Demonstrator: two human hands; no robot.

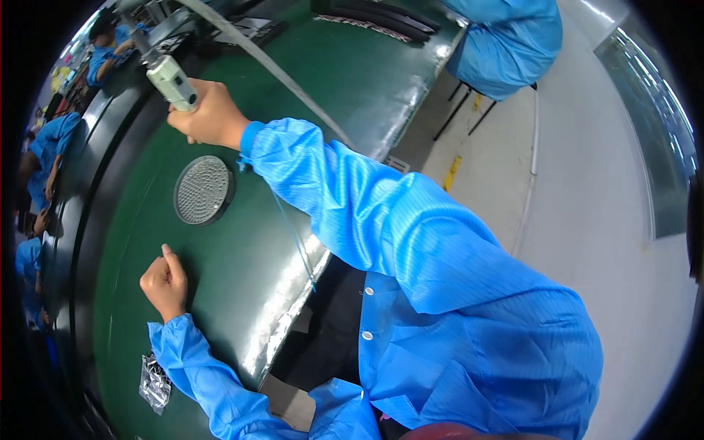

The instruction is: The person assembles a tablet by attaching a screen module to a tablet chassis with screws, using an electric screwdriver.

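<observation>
Green matting covered the workbench (242, 293). On it, the left hand (166, 282) rested curled in a loose fist, holding nothing. The right hand (209, 115) was wrapped around a pale electric screwdriver (170, 78), raised beyond a round perforated disc (203, 190) lying flat between both hands. A small plastic bag (155, 381) lay near the left sleeve.

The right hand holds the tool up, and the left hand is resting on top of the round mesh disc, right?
Not quite. In the head view the left hand rests as a fist on the green table, apart from the round mesh disc. The right hand does hold the tool.
</observation>
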